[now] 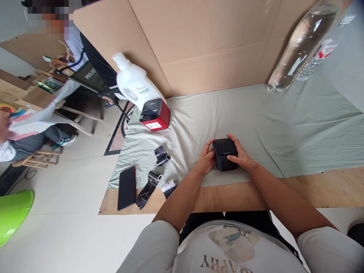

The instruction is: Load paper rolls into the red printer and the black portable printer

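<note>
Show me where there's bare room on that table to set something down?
The green cloth lies bare between the black box held in both hands and the clear bottle. The left edge is crowded: red printer, white jug, black rolls, phone.

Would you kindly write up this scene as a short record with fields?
Surface: wooden table under a pale green cloth
Left hand: grips the left side of the black box printer
Right hand: rests on the printer's right side and top
Left of the hands: red box printer, white jug, black rolls, white roll, black phone
Backdrop: cardboard wall
Far right: clear bottle
</note>
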`<state>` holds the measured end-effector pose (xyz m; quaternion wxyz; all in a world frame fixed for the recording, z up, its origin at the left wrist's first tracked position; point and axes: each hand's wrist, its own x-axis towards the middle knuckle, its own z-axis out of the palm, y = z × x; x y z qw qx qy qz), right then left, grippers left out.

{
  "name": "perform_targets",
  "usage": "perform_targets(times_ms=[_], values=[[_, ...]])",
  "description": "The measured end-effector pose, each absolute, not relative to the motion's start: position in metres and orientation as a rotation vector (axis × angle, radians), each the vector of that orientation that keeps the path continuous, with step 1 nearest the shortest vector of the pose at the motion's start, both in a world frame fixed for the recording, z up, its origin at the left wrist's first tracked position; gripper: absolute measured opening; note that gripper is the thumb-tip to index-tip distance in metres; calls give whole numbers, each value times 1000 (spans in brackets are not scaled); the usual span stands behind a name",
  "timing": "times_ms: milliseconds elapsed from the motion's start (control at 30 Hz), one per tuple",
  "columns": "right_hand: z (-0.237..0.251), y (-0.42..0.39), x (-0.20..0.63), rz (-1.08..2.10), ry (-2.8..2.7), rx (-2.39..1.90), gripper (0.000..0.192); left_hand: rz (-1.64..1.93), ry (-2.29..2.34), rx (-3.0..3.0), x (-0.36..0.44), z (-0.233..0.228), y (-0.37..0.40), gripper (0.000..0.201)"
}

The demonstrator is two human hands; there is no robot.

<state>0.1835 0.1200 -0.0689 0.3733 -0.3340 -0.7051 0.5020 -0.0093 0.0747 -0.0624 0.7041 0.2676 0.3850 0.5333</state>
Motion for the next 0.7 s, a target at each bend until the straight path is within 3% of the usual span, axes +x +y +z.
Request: perform_targets(times_ms=[133,267,367,567,700], values=[[-68,122,185,1364,-1663,-827,85,1200,844,556,-9,-62,75,70],[-67,127,187,1144,-1610,-1004,73,1155,859,608,-9,-63,75,74],[-68,130,187,990,-1594,-1106,76,1092,902,710,-9,-65,75,76],[-73,134,182,806,-1555,-1410,74,1022,1093,919,-2,-68,68,59],[-73,135,179,746,-1633,-1459,72,1177,1424,1287,1,-65,60,46]])
